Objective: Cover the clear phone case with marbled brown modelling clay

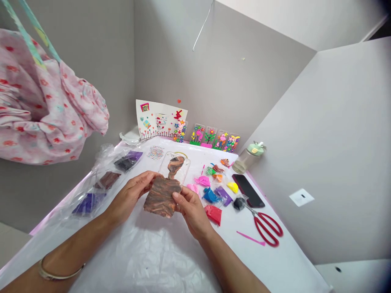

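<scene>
Between my two hands is a flat, roughly square sheet of marbled brown and black clay, held up over the table with wavy streaks across it. My left hand pinches its upper left edge. On the right side, my right hand grips the sheet with the thumb on its face. Just behind lies a clear phone case bearing a marbled brown clay shape; the sheet hides the case's lower part. Packets of coloured clay lie right of my hands, among them a blue one and a red one.
Red-handled scissors, a pink plastic tool, a phone and a bottle occupy the right side. Bagged dark clay lies left. Decorated cases lean against the wall. A pink cloth hangs at upper left.
</scene>
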Motion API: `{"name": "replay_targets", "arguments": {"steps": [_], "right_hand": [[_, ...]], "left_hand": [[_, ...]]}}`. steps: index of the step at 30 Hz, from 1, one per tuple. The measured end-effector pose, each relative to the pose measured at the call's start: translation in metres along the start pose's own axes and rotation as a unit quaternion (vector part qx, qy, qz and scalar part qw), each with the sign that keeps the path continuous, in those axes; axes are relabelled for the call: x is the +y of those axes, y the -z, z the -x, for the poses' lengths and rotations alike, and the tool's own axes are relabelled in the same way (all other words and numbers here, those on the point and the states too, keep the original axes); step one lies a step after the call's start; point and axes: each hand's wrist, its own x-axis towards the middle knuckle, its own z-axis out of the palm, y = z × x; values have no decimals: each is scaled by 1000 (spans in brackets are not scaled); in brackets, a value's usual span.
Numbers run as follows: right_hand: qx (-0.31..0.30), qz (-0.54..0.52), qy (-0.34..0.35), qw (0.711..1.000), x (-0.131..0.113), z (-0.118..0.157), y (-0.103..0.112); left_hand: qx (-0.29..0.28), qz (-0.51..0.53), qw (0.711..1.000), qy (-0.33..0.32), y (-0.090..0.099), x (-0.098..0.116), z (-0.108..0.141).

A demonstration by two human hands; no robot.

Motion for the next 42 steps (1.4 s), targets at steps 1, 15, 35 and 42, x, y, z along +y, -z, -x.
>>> {"name": "replay_targets", "arguments": {"steps": [1, 15, 35, 42], "right_hand": [[-5, 2, -2, 1000, 0, 0, 0], [-25, 63, 17, 998, 2, 2, -3], [-43, 93, 15, 995, 3, 3, -6], [-36, 88, 5, 995, 5, 2, -3]], "left_hand": [[-8, 5, 1000, 7, -1, 1, 0], [3, -43, 998, 33, 2, -6, -5], [34, -16, 999, 30, -2, -5, -2], [18, 0, 999, 28, 1, -7, -2]]}}
